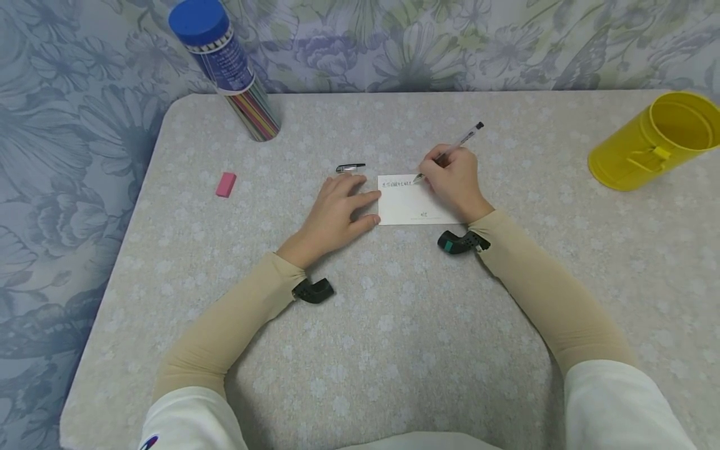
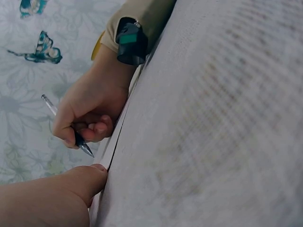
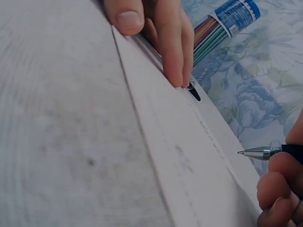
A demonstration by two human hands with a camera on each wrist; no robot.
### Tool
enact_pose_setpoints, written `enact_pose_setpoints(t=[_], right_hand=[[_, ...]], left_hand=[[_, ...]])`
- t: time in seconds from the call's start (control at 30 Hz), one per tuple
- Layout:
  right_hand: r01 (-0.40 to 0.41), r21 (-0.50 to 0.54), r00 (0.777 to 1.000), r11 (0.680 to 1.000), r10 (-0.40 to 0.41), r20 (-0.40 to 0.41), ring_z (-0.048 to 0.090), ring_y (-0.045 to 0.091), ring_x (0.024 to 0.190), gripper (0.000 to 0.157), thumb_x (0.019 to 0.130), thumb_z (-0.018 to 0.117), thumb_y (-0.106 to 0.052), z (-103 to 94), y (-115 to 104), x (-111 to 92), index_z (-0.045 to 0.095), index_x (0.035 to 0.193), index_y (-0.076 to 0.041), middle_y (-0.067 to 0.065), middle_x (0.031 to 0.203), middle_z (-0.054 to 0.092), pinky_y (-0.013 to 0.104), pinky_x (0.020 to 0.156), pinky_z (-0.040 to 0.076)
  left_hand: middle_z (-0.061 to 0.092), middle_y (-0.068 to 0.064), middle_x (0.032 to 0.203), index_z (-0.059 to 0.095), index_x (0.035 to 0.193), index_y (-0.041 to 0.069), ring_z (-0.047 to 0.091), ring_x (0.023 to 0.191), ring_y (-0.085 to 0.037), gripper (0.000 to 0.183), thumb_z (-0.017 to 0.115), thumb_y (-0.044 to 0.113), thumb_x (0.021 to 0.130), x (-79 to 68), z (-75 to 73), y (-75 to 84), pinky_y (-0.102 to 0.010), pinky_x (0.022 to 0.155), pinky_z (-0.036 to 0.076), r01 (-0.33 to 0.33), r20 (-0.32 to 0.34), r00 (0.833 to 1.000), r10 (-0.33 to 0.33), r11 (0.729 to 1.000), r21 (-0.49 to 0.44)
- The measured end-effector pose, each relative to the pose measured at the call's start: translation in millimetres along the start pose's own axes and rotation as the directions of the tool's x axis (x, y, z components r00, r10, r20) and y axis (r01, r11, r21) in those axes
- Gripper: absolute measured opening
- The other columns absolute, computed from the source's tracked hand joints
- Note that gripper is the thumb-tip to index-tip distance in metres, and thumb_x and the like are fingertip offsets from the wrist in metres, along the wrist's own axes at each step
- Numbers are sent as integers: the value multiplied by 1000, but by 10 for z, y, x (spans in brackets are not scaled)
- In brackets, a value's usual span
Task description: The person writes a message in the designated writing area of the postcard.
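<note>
A white card (image 1: 402, 206) lies on the table, with one line of small dark handwriting along its top and a tiny printed mark near its lower edge. My right hand (image 1: 454, 181) pinches a clear-barrelled pen (image 1: 465, 135), its metal tip close over the end of the written line. In the right wrist view the pen's tip (image 3: 251, 153) shows beside the curled fingers. My left hand (image 1: 340, 212) lies with fingers spread, thumb and index fingertips at the card's left edge. The black-and-clear pen cap (image 1: 350, 167) lies just beyond the left fingers.
A pink eraser (image 1: 226, 184) lies to the left. Behind it stands a blue-lidded tube (image 1: 225, 69) of coloured pencils. A yellow cup (image 1: 635, 150) with a small handle stands at the right. Flowered wall covering (image 1: 416, 50) borders the table's back edge.
</note>
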State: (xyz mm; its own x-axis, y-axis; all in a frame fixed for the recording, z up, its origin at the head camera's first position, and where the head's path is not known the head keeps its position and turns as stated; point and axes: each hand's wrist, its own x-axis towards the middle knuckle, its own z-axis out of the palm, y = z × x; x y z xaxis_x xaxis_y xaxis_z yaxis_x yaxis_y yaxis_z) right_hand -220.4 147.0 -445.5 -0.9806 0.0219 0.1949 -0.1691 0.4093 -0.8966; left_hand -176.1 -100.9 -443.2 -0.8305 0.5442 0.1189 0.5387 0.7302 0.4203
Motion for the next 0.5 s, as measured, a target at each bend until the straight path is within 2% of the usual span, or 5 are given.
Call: enact_pose_setpoints(t=[0.13, 0.37, 0.5], right_hand=[[-44, 18, 999, 999, 44, 21, 49, 4, 43, 16, 86, 58, -7, -25, 11, 33, 70, 77, -2, -9, 51, 56, 19, 45, 38], [-120, 127, 979, 985, 96, 179, 54, 9, 44, 12, 91, 59, -5, -135, 27, 59, 67, 84, 0, -3, 55, 59, 21, 45, 46], [-124, 161, 978, 979, 93, 187, 56, 11, 44, 11, 91, 59, -4, -192, 54, 65, 67, 85, 1, -2, 56, 61, 23, 45, 49]], left_hand=[[51, -20, 150, 67, 137, 13, 37, 148, -42, 48, 70, 37, 96, 13, -1, -2, -70, 120, 22, -6, -3, 1000, 6, 1000, -2], [52, -21, 150, 67, 136, 12, 38, 147, -43, 48, 71, 37, 95, -6, 3, -14, -71, 120, 22, -4, -8, 1000, 4, 1000, -5], [52, -21, 149, 67, 136, 12, 38, 147, -43, 48, 71, 36, 95, -1, 10, -11, -71, 120, 21, -13, -14, 1000, 13, 1000, -7]])
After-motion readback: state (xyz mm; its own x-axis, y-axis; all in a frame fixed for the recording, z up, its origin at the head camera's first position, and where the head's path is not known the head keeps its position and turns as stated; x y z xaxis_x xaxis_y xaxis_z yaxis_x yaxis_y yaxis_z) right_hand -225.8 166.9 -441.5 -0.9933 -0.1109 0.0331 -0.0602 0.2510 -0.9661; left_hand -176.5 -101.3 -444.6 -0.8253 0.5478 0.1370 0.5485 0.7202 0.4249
